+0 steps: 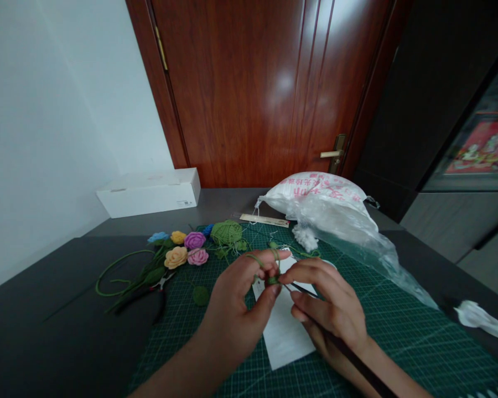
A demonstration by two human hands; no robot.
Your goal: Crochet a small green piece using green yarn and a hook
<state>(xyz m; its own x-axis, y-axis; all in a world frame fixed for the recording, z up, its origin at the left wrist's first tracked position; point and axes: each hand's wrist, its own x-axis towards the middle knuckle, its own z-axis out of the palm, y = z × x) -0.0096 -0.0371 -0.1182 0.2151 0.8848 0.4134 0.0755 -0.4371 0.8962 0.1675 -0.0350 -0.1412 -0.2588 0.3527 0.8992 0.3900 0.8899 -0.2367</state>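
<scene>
My left hand (pixel 243 296) pinches a small green crochet piece (pixel 273 281) between thumb and fingers, with green yarn (pixel 255 258) looped over its raised index finger. Close beside it, my right hand (pixel 327 298) is closed around a crochet hook (pixel 348 351) with a long dark handle. The hook's thin tip meets the green piece, though fingers partly cover that spot. Under both hands lies a white sheet of paper (pixel 284 337) on a green cutting mat (pixel 207 354). A ball of green yarn (pixel 227 233) sits behind my left hand.
Several crocheted flowers (pixel 176 257) lie at the left near black-handled pliers (pixel 162 284) and a green leaf (pixel 200 295). A white box (pixel 149 193) stands behind. A stuffed plastic bag (pixel 323 193), white fluff (pixel 305 237) and a ruler-like strip (pixel 264 220) are farther back; crumpled tissue (pixel 483 320) lies right.
</scene>
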